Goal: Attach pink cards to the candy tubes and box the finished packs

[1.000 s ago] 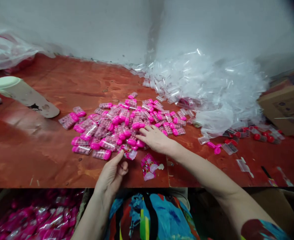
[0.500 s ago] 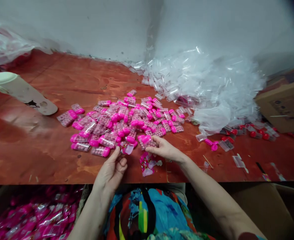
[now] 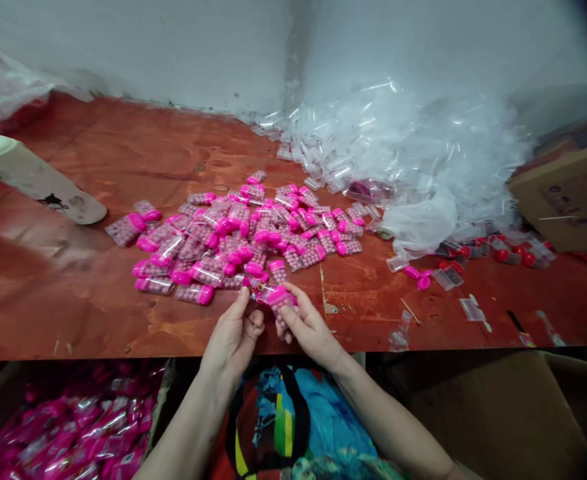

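Observation:
My left hand (image 3: 234, 333) and my right hand (image 3: 309, 328) meet at the near edge of the red table (image 3: 73, 293). The left pinches a small printed plastic sleeve (image 3: 259, 291) between thumb and fingers. The right grips a clear candy tube with a pink cap (image 3: 280, 303), its end at the sleeve's mouth. Just beyond the hands lies a heap of pink-capped candy tubes (image 3: 238, 240).
A big mound of empty clear tubes and plastic (image 3: 403, 160) fills the back right. Red-capped tubes (image 3: 503, 253) lie to the right near a cardboard box (image 3: 563, 193). A white cylinder (image 3: 28, 177) lies at left. Packed pink sleeves (image 3: 63, 433) fill a bin below the table.
My right hand drew back from the heap with one pink-capped tube and brought it to the sleeve in my left hand. The view has tilted slightly.

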The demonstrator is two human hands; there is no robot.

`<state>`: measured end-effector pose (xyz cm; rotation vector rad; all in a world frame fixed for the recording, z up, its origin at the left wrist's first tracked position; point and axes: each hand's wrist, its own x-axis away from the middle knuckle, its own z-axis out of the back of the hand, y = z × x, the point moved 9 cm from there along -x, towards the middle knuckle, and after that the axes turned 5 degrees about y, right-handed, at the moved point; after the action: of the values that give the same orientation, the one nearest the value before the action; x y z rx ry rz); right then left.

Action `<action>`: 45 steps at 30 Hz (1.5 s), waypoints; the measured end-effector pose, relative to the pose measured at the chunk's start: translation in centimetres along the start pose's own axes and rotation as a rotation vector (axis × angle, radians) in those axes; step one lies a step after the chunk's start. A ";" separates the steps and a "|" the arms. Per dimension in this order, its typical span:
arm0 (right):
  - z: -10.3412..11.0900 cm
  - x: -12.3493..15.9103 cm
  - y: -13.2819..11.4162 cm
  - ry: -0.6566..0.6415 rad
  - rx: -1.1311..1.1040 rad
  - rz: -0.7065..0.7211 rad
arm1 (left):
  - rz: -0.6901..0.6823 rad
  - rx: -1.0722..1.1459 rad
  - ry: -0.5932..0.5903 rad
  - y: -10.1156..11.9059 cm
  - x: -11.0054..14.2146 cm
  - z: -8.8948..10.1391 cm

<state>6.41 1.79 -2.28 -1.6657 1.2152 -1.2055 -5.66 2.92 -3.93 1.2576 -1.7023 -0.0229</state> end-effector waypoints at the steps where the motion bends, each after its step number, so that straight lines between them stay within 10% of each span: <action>1: -0.1 0.1 0.2 0.003 0.000 0.000 | -0.008 -0.024 -0.034 -0.1 0.0 -0.2; 7: -0.5 0.6 0.2 -0.040 0.133 0.033 | 0.055 -0.284 -0.234 -1.9 0.8 -1.7; 22: -0.8 0.7 -0.7 -0.022 0.478 0.199 | 0.078 -0.434 -0.238 -2.6 1.3 -0.9; 29: -2.3 0.8 1.8 -0.262 -0.100 -0.157 | 0.115 -0.374 -0.320 -2.7 2.1 -1.3; 36: -1.0 1.0 0.4 -0.133 0.359 0.105 | 0.111 -0.429 -0.345 -3.3 2.1 -0.2; 45: -1.4 1.4 0.9 -0.167 0.095 0.023 | 0.069 -0.450 -0.362 -3.0 2.4 -0.8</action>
<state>5.00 0.11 -2.32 -1.6424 1.0556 -1.0710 -2.90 0.16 -3.42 0.8905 -1.9064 -0.5910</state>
